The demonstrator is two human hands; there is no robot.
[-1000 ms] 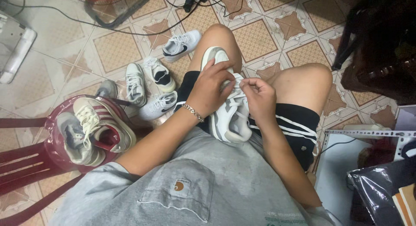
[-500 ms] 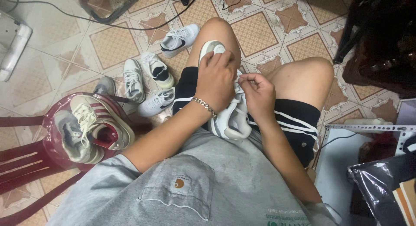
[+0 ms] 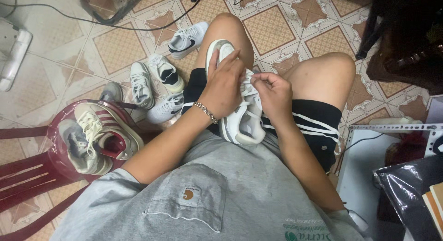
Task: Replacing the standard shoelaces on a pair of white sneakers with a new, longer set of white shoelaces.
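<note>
Sneaker (image 3: 240,116) in white and grey lies on the person's lap, long axis pointing away from the body, toe far. Left hand (image 3: 224,91) wraps over its side and grips it. Right hand (image 3: 273,94), just beside, pinches the white lace (image 3: 249,84) between fingertips

Left hand (image 3: 224,86): wraps over the grey-and-white sneaker (image 3: 240,116) lying on the lap, a chain bracelet (image 3: 205,111) at the wrist.
Right hand (image 3: 275,94): pinches a white lace (image 3: 249,85) at the sneaker's top.
Red stool (image 3: 32,169): carries two more shoes.
Tiled floor (image 3: 92,51): scattered sneakers.
</note>
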